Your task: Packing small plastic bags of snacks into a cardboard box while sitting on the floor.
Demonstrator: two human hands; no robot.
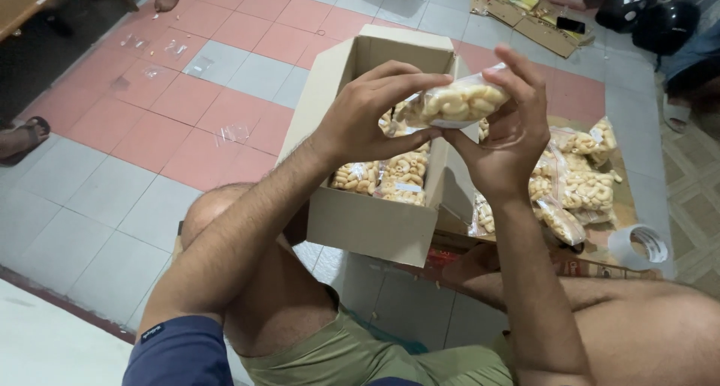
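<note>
Pinched between left hand [367, 120] and right hand [510, 135], both closed on a clear snack bag [457, 102], raised just above the open cardboard box [371, 221]. Mid-packing, seemingly: lowering among bags already inside. More bags [577, 183] heaped just right of the box, tape roll [637, 247] near.

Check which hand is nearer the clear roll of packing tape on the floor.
Right. The right hand holds the snack bag above and left of the tape roll; the left hand is farther left.
</note>
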